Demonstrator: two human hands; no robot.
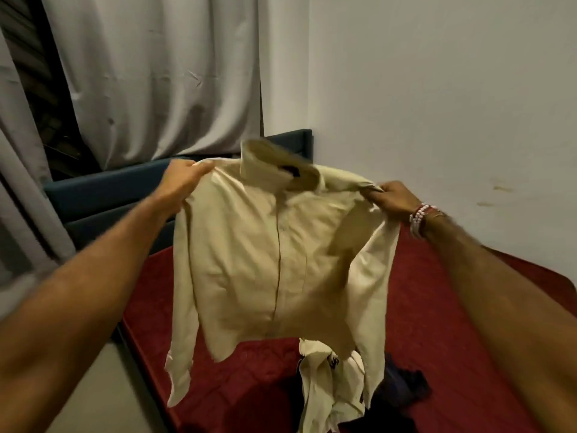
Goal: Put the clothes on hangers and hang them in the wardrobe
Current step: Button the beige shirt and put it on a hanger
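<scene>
Cream shirt [274,260] held up above red bed [437,307], front facing camera. Left hand [184,179] pinches left shoulder, right hand [390,196] pinches right shoulder. No hanger visible. Advice: keep shoulders taut, collar open for hanger entry. More clothes [343,385] near on bed.

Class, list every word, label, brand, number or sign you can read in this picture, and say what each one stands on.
No text here can be read.
Dark tag inside the collar of the cream shirt: too blurred to read.
Dark print on the white garment lying on the red mattress: too small and blurred to read.
</scene>
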